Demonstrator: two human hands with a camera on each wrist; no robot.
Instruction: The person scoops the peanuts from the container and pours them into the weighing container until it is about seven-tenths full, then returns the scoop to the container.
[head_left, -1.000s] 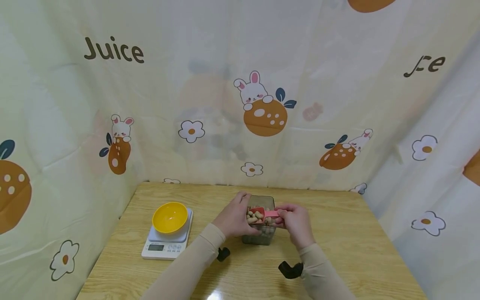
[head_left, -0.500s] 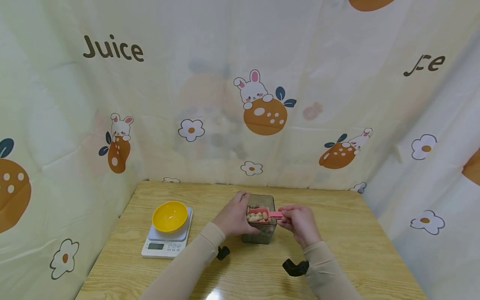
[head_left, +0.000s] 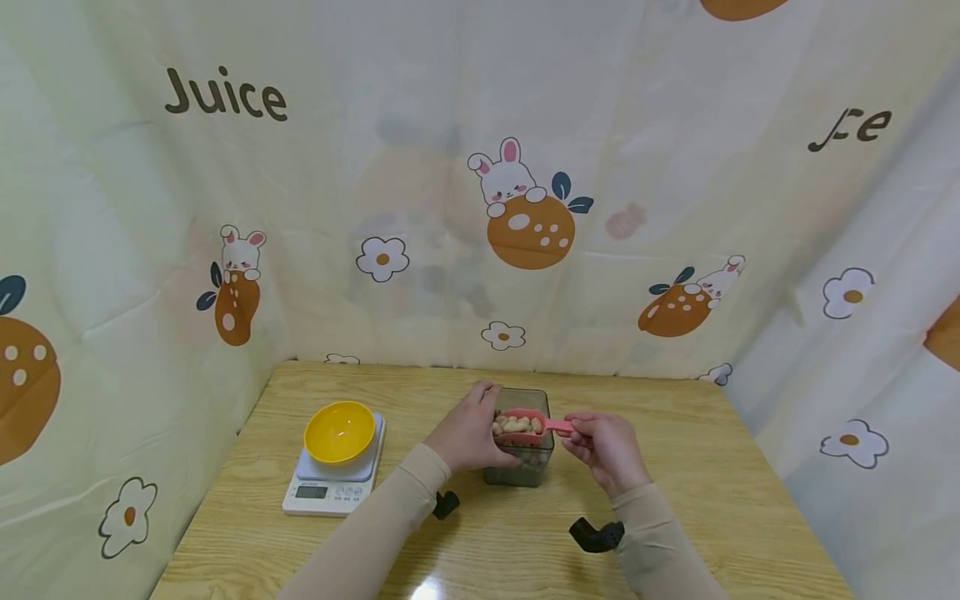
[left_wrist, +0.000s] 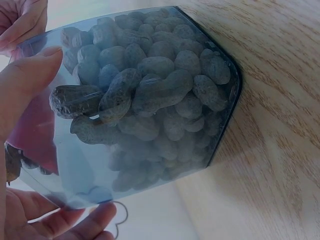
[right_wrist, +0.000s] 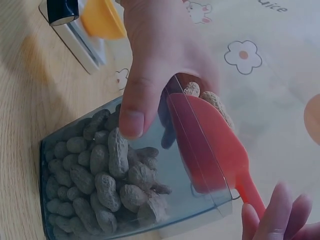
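My left hand [head_left: 467, 432] grips a clear grey plastic container [head_left: 517, 477] by its left side near the rim, thumb in front and fingers behind. Peanuts in their shells [left_wrist: 160, 90] fill its lower part. My right hand [head_left: 609, 448] pinches the handle of a red scoop [right_wrist: 220, 142] to the right of the container. The scoop lies roughly level at the container's mouth, heaped with peanuts [head_left: 517, 425]. In the right wrist view, part of the scoop's bowl shows through the container wall, and part stands above the rim.
Left of the container, a yellow bowl [head_left: 339, 435] sits on a white kitchen scale [head_left: 322, 505] with a small display. All stand on a wooden table [head_left: 660, 417]. A printed curtain [head_left: 420, 317] closes off the back and both sides.
The scoop has risen a little within the container's mouth, and its handle has slid rightward along with my right hand. My left hand keeps its hold on the container.
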